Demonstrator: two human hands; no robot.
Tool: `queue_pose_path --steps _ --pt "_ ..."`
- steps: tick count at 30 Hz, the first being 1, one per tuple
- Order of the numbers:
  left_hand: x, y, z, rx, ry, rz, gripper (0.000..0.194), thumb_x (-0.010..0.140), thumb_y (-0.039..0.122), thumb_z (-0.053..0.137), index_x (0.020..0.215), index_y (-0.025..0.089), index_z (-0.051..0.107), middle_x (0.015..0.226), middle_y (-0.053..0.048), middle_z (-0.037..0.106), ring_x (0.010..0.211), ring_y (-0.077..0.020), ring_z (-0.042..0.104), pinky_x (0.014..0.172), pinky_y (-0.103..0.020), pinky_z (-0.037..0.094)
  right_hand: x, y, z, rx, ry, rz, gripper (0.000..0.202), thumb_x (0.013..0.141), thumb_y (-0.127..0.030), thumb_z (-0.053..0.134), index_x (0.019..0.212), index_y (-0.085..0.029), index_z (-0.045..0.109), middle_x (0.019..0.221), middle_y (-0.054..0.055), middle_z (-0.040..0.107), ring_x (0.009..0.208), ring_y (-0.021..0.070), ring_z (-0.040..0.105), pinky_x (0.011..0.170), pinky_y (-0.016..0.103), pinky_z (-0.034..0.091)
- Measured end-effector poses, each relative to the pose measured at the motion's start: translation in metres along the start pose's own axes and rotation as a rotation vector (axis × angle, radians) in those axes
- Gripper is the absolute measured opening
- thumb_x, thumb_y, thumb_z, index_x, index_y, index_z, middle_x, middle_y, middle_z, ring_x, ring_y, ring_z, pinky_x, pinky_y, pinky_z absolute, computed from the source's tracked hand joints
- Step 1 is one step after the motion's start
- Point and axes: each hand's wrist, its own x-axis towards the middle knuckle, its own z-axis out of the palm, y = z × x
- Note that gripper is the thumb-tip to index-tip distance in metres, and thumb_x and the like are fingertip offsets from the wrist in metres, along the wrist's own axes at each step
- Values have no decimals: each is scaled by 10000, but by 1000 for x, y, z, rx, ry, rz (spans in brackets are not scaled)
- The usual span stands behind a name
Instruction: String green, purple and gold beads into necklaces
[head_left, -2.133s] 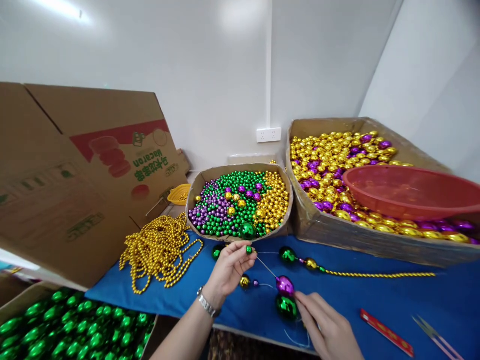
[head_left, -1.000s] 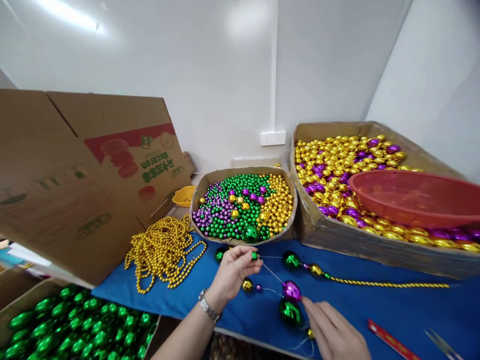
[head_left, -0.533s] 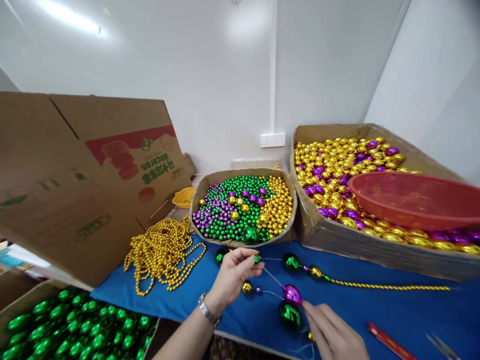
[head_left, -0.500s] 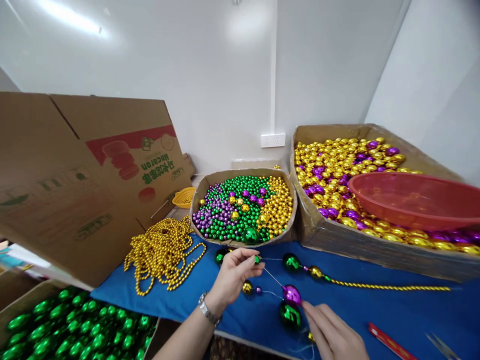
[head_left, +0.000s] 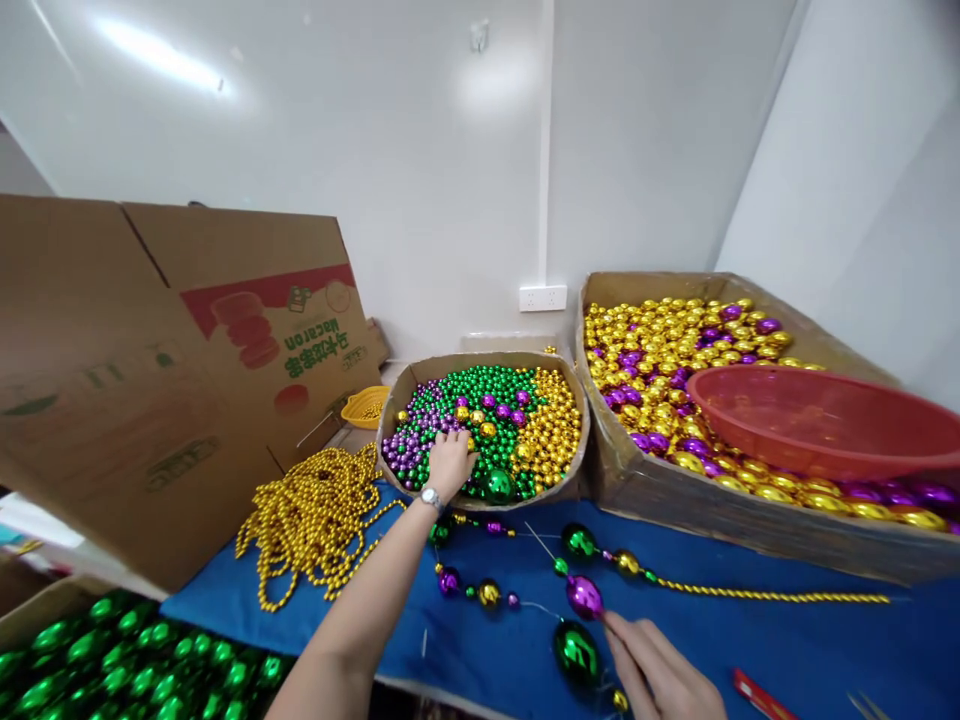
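My left hand (head_left: 452, 466) is down in a shallow cardboard box (head_left: 581, 475) of round green, purple and gold beads (head_left: 487, 385). Its fingers are bent together among the beads, and the tips are hidden. At the lower right, my right hand (head_left: 658, 668) pinches a beaded string at the near end of a shiny purple bead (head_left: 584, 597). A small green bead (head_left: 560, 567) sits above that purple one, with bare string poking out past it. Just below lies a large green bead (head_left: 576, 650), close to my right fingertips.
More strung beads (head_left: 489, 594) curve over the blue cloth (head_left: 675, 630), beside a gold twisted cord (head_left: 780, 597). Gold bead chains (head_left: 315, 515) are heaped left. A large box (head_left: 675, 485) of gold and purple beads holds a red basin (head_left: 825, 415). Green beads (head_left: 142, 660) fill the lower left.
My left hand has left the string and reached up into the bead box. The small green bead it held now sits on the string near the purple bead. My right hand stays put.
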Motion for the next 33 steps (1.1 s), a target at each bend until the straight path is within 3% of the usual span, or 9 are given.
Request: queue_pose_path --steps 3,6,10,12,14,18,26,33 --pt "-4 -2 -1 -58 -54 20 290 723 210 664 1010 173 643 998 -107 614 1038 -281 514 930 -442 398 2 1 -2 10 -1 -13 282 956 -296 375 1031 -177 619 786 57 705 690 163 687 586 190 522" --pt "-36 4 -8 -201 -174 4 345 800 281 588 1128 175 607 969 -80 629 885 -206 582 841 -379 473 2 -1 -3 80 -13 28 245 943 -274 412 1054 -188 612 763 43 680 656 150 668 575 193 513" --pt "-86 21 -18 -900 -406 -205 420 786 263 622 1195 185 563 1009 -82 622 863 -183 592 767 -349 520 3 -8 -1 148 -36 61 227 929 -237 441 1083 -195 602 764 35 651 651 146 643 589 222 505" --pt "-102 30 -21 -1151 -403 -293 399 752 209 661 1143 199 583 1074 -85 608 879 -178 584 748 -336 529 4 -12 -1 144 -42 57 229 929 -231 437 1081 -191 604 768 36 647 655 147 638 591 232 501" --pt "-111 36 -22 -1252 -375 -338 328 746 177 667 1068 191 608 1091 -89 608 861 -164 582 720 -310 534 4 -15 -1 132 -48 54 230 932 -227 426 1068 -184 607 761 37 642 647 145 634 589 235 497" --pt "-115 42 -19 -1316 -391 -367 245 745 161 670 987 153 635 1075 -103 620 822 -152 588 700 -292 537 4 -15 -2 124 -63 45 241 942 -216 400 1064 -172 603 735 32 632 614 133 628 573 228 492" --pt "-116 43 -17 -1297 -420 -378 277 752 198 676 1022 139 651 1087 -125 630 811 -154 596 685 -275 527 2 -11 -3 61 -89 24 280 955 -220 355 1041 -175 618 748 35 640 633 127 639 581 212 497" --pt "-123 51 -13 -1020 -472 -312 358 689 250 743 1029 172 663 957 -73 651 797 -162 590 694 -279 520 2 -11 -4 33 -84 7 280 947 -253 380 1047 -207 637 765 32 666 640 139 650 604 228 513"
